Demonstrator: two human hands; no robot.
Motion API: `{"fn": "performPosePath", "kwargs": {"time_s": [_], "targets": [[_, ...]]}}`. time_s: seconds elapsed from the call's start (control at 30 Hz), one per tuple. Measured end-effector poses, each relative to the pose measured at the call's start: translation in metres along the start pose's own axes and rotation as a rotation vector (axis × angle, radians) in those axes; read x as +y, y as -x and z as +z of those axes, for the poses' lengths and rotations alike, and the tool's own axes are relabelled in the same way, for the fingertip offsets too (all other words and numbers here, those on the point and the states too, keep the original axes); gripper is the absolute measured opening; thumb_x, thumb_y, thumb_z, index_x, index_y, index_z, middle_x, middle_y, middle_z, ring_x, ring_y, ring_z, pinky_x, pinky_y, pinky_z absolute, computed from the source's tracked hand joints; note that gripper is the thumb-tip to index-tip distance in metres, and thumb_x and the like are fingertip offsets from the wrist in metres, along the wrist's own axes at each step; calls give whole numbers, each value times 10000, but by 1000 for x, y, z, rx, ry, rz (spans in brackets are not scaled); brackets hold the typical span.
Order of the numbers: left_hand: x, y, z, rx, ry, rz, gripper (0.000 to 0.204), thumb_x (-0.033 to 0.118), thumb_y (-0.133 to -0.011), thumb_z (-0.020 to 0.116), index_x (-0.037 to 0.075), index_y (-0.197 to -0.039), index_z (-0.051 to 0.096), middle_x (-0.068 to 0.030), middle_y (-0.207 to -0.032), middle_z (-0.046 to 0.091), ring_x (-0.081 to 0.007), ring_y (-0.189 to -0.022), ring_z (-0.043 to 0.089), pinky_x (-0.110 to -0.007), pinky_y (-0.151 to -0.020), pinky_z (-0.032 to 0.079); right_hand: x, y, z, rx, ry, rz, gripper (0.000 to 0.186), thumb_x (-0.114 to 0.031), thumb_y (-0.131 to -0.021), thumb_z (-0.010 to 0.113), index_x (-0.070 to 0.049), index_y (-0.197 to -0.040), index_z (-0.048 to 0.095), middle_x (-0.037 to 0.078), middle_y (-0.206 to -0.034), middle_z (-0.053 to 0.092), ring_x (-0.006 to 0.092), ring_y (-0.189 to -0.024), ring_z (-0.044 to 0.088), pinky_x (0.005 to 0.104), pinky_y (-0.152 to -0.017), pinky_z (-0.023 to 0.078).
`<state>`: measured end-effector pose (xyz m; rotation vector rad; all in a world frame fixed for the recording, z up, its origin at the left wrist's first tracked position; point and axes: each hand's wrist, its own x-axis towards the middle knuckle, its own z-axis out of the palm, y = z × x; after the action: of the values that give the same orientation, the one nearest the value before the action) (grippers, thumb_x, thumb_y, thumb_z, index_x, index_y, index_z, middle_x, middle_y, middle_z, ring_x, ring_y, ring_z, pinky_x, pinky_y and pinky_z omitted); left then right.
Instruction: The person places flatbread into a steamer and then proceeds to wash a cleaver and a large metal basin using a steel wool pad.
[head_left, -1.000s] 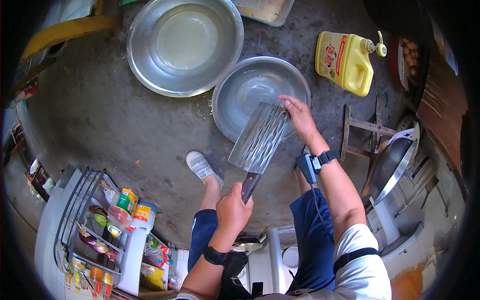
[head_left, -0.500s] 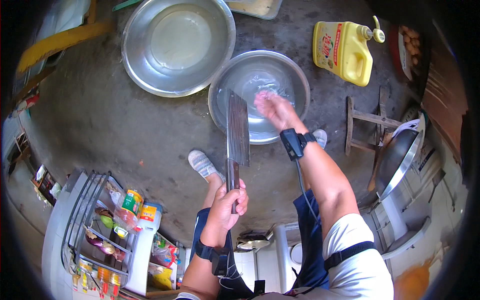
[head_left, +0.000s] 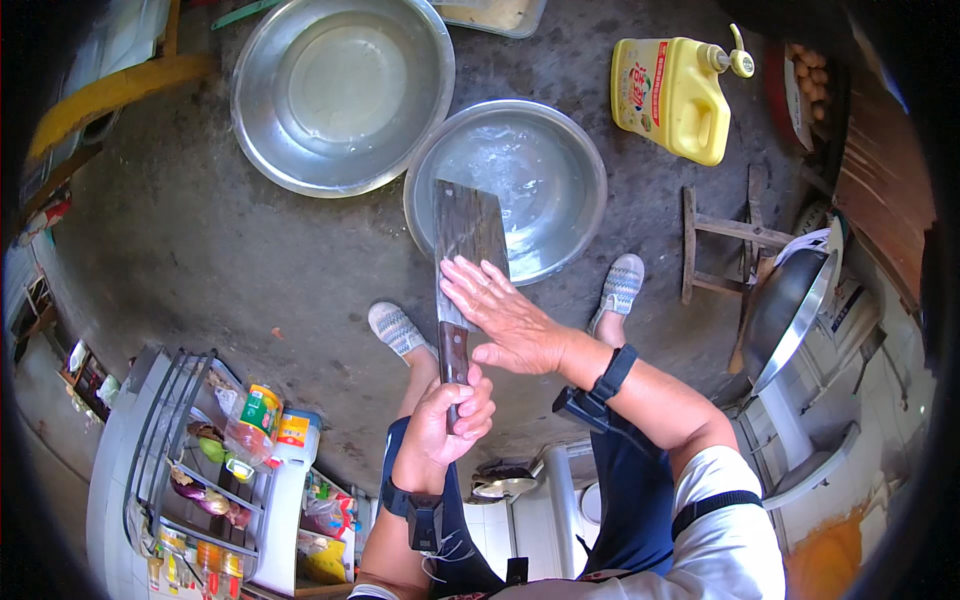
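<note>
My left hand [head_left: 442, 425] grips the dark wooden handle of a cleaver [head_left: 472, 225], its broad blade pointing away from me. Across the lower part of the blade lies my right hand [head_left: 515, 322], flat, with the fingers stretched out and the palm toward the metal. The blade's far end overlaps the near left part of a metal basin [head_left: 582, 190] with clear water in it. The blade looks wet and dark-streaked. The face under my right palm is hidden.
A larger metal basin [head_left: 258, 110] with water stands at the far left, close against the smaller one. Farther right are a yellow pump jug [head_left: 688, 115], a small wooden stool [head_left: 735, 228] and a wok [head_left: 785, 305]. At lower left stands a rack [head_left: 165, 440] holding bottles and vegetables.
My right hand has come from over the basin's water back toward me, onto the blade. The cleaver has turned so more of its broad face shows.
</note>
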<state>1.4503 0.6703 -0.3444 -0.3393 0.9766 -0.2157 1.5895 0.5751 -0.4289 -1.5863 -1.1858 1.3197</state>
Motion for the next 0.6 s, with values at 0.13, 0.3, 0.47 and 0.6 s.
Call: {"fn": "performPosePath", "kwargs": {"time_s": [0.13, 0.3, 0.47, 0.6], "targets": [[3, 4, 0, 0, -4, 6, 123, 108, -781, 493, 84, -890, 442, 12, -602, 355, -62, -435, 323, -198, -392, 287, 12, -7, -2, -30, 34, -46, 824, -670, -798, 156, -72, -1364, 188, 155, -1421, 133, 315, -1323, 80, 484, -1052, 52], [3, 11, -1, -22, -9, -50, 127, 112, -778, 505, 88, -884, 439, 13, -599, 353, -65, -434, 325, -197, -386, 286, 58, -20, -8, 92, 221, 134, 698, -482, -835, 311, -78, -1375, 133, 148, -1438, 70, 300, -1332, 24, 440, -1067, 31], [2, 10, -4, 15, -47, -39, 129, 115, -779, 508, 87, -883, 438, 11, -602, 361, -66, -437, 331, -196, -388, 285, 125, -27, -32, 231, 259, 359, 578, -401, -873, 375, -48, -1324, 290, 184, -1378, 251, 303, -1294, 204, 448, -1049, 148], [2, 7, -7, 28, -61, -16, 109, 115, -786, 498, 87, -874, 441, 8, -611, 369, -65, -441, 332, -197, -393, 283, 142, -33, -35, 767, 148, 552, 409, -240, -880, 447, -22, -1226, 425, 174, -1208, 466, 278, -1144, 432, 423, -958, 339]]}}
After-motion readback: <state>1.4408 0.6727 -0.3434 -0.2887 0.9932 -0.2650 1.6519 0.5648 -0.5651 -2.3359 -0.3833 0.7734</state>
